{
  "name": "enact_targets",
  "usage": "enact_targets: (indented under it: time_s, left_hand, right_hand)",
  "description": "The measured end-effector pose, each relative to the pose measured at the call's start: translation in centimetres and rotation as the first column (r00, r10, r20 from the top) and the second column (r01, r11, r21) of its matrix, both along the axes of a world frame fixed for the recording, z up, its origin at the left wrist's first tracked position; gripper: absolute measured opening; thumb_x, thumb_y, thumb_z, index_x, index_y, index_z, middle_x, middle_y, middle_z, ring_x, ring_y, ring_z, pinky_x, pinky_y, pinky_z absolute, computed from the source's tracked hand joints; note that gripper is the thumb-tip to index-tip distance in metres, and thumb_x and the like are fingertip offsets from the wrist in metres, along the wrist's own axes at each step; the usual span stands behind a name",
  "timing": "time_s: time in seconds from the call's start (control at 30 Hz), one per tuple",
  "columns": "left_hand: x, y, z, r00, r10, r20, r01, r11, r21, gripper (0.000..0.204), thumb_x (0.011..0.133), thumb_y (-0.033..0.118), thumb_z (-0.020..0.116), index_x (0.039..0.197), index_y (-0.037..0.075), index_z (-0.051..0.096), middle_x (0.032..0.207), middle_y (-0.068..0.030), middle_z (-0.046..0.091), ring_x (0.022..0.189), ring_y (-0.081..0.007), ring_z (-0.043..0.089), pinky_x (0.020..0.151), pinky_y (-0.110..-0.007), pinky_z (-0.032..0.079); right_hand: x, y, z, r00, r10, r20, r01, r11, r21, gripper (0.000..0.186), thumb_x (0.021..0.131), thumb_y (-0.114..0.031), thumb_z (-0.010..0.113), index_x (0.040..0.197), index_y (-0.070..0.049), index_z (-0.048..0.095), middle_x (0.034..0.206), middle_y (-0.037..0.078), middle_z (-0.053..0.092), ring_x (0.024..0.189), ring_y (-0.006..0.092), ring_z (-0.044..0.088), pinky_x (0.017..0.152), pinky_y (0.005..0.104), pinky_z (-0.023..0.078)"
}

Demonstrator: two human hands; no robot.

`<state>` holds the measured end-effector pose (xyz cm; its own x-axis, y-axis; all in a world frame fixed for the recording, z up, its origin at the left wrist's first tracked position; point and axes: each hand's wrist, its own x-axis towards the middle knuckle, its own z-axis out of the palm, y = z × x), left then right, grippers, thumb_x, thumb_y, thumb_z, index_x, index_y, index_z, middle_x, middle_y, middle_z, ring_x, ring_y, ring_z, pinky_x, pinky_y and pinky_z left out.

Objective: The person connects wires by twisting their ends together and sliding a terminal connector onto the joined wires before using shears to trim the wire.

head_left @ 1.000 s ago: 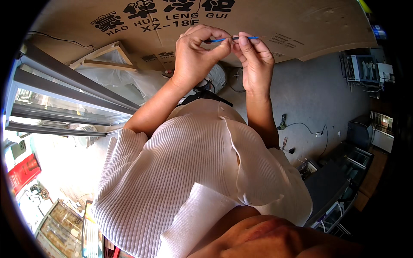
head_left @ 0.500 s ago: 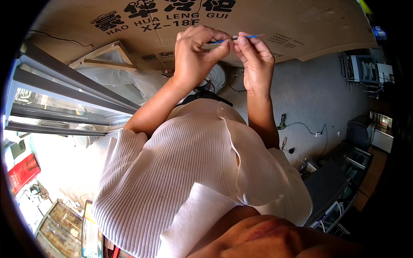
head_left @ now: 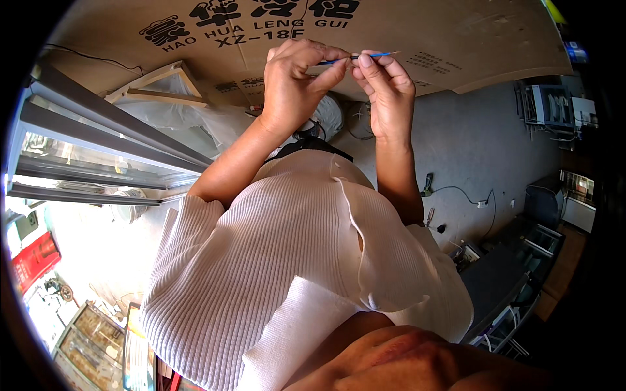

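Note:
A thin blue wire (head_left: 380, 55) runs roughly level between my two hands, in front of a large cardboard box. My left hand (head_left: 291, 85) is closed, pinching the wire between thumb and forefinger. Close beside it, the thumb and forefinger of my right hand (head_left: 391, 98) pinch the wire too. Past the right fingertips, the wire's end narrows to a fine, pale tip. Fingertips cover the middle of the wire, where a short dark stretch shows.
The cardboard box (head_left: 365, 39) with black print spans the far side. A wooden frame (head_left: 166, 98) and grey metal-framed glass panels (head_left: 98, 124) stand at left. On the floor at right lie a green-and-black power tool (head_left: 427, 185) and a cable (head_left: 466, 195). Dark cabinets (head_left: 499, 280) line the right.
My hands keep their pinch on the wire. The right fingertips have shifted very slightly toward the left ones. Otherwise the scene looks the same.

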<state>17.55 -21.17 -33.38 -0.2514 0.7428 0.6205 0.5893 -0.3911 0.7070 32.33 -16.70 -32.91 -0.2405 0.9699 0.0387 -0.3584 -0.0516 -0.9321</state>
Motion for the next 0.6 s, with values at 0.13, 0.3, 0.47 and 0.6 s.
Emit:
enact_targets:
  time_s: [0.13,0.3,0.47,0.6]
  left_hand:
    - [-0.1,0.1,-0.3,1.0,-0.022,0.007,0.022,1.0,0.023,0.012,0.077,0.01,0.073,0.088,0.007,0.073,0.084,-0.0039,0.07,0.077,-0.0173,0.061,0.075,-0.029,0.044]
    - [-0.1,0.6,-0.8,0.995,-0.06,0.074,0.056,0.997,0.054,0.01,0.076,0.012,0.073,0.085,0.008,0.073,0.08,-0.0036,0.069,0.075,-0.0194,0.061,0.073,-0.03,0.045]
    - [0.2,0.6,-0.8,0.988,-0.079,0.133,0.073,0.996,0.052,0.01,0.075,0.015,0.074,0.083,0.008,0.073,0.077,-0.0034,0.069,0.072,-0.0196,0.062,0.071,-0.03,0.046]
    - [0.5,0.4,-1.1,0.968,-0.06,0.244,0.067,0.998,-0.022,0.013,0.074,0.015,0.076,0.086,0.009,0.072,0.076,-0.0028,0.069,0.072,-0.0168,0.062,0.074,-0.029,0.045]
  right_hand:
    - [0.2,0.3,-0.3,1.0,0.023,-0.011,-0.023,0.999,-0.031,0.011,0.084,-0.009,0.07,0.093,-0.004,0.066,0.086,0.003,0.068,0.076,0.0089,0.063,0.073,0.0232,0.052]
    - [0.2,0.3,-0.7,0.998,0.018,-0.055,-0.022,0.998,-0.066,0.011,0.084,-0.009,0.07,0.094,-0.005,0.066,0.086,0.002,0.067,0.076,0.0089,0.063,0.075,0.0243,0.052]
    - [0.2,0.4,-0.7,0.998,0.032,-0.048,-0.035,0.997,-0.062,0.011,0.085,-0.01,0.07,0.094,-0.006,0.066,0.086,0.001,0.067,0.076,0.0084,0.063,0.076,0.0248,0.052]
    - [0.1,0.2,-0.4,0.998,0.03,-0.049,-0.034,0.996,-0.081,0.01,0.085,-0.011,0.069,0.094,-0.006,0.066,0.085,0.001,0.067,0.075,0.0079,0.062,0.076,0.0246,0.051]
